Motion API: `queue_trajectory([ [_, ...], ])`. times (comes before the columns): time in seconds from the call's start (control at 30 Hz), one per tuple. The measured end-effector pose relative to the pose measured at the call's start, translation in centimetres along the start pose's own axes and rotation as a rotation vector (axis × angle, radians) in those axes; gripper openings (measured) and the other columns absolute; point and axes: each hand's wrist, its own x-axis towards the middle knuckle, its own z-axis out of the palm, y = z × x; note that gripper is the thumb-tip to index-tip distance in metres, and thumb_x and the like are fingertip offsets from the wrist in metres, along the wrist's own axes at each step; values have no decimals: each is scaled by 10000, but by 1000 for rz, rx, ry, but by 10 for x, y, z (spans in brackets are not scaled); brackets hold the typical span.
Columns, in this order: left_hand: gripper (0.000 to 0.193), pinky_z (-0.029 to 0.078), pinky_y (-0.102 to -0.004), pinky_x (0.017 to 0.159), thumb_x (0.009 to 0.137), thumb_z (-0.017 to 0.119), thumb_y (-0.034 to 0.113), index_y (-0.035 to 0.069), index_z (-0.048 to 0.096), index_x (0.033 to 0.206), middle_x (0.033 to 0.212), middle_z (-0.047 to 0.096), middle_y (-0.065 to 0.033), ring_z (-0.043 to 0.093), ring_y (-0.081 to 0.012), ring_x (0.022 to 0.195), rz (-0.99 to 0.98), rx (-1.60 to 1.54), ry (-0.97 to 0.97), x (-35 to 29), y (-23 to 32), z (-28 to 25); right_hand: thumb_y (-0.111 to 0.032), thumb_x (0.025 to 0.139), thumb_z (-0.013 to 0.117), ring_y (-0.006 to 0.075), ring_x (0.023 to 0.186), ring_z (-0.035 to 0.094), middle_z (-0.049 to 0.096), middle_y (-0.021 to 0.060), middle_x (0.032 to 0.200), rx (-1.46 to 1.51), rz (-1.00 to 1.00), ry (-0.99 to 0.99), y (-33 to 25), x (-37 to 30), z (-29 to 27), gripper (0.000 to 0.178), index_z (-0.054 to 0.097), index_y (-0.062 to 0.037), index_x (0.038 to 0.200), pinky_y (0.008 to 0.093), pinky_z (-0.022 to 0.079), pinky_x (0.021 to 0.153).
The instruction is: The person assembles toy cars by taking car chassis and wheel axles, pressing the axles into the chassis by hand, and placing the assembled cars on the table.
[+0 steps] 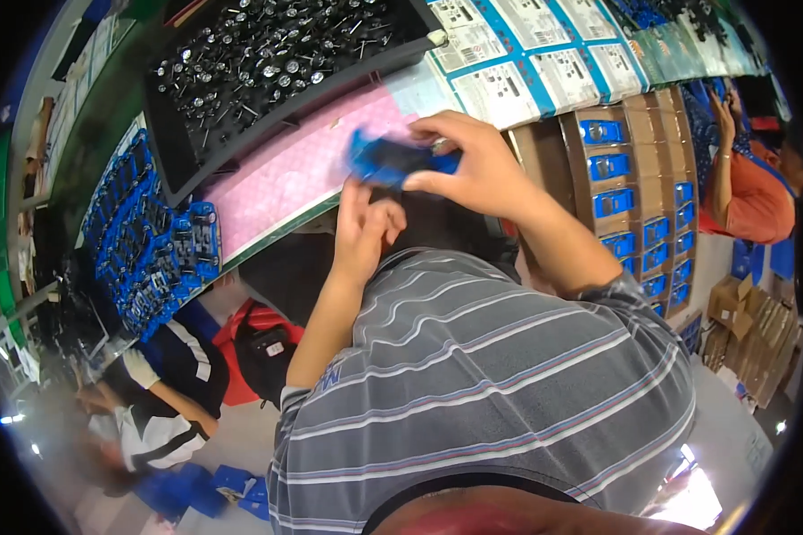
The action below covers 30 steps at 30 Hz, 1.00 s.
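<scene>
Between thumb and fingers, my right hand [473, 165] grips a blue toy car body [382, 160] with a dark middle, its left end smeared by motion. It is held over the near edge of the pink work surface [281, 192]. Just below the body's left end is my left hand [366, 234], fingers partly bent and apart. One raised fingertip of it meets or nearly meets the blue edge; contact is unclear. Beyond the hands, a black tray [232, 147] holds a heap of small shiny wheels on pins [277, 67].
Many blue car parts with dark fittings [156, 245] crowd the table's left end. A compartmented cardboard box [638, 169] with blue car bodies stands at my right. Printed card sheets [531, 58] lie beyond. Co-workers sit at lower left [174, 383] and far right [754, 196].
</scene>
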Motion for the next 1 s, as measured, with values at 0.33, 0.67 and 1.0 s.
queue_trajectory([
  [0.33,457,465,-242,531,959,562,235,45,448,1359,1110,643,-98,654,-158,862,-53,-97,191,-10,43,-32,-240,722,814,389,1077,598,648,193,1104,-591,-246,31,51,212,-56,551,617,-27,1191,425,489,926],
  [0.67,418,436,-252,522,966,568,231,57,474,1335,1002,650,-76,643,-147,744,-100,-160,301,-44,20,-44,-240,743,769,374,958,642,652,186,1056,-997,-175,-143,25,204,-12,520,616,-50,1202,467,522,841],
  [1.0,385,433,-233,501,967,587,173,19,488,1305,900,641,-72,583,-118,630,-107,-180,254,-33,29,-40,-64,735,744,363,910,639,654,187,934,-550,-257,77,29,180,-15,237,698,8,956,401,518,836],
])
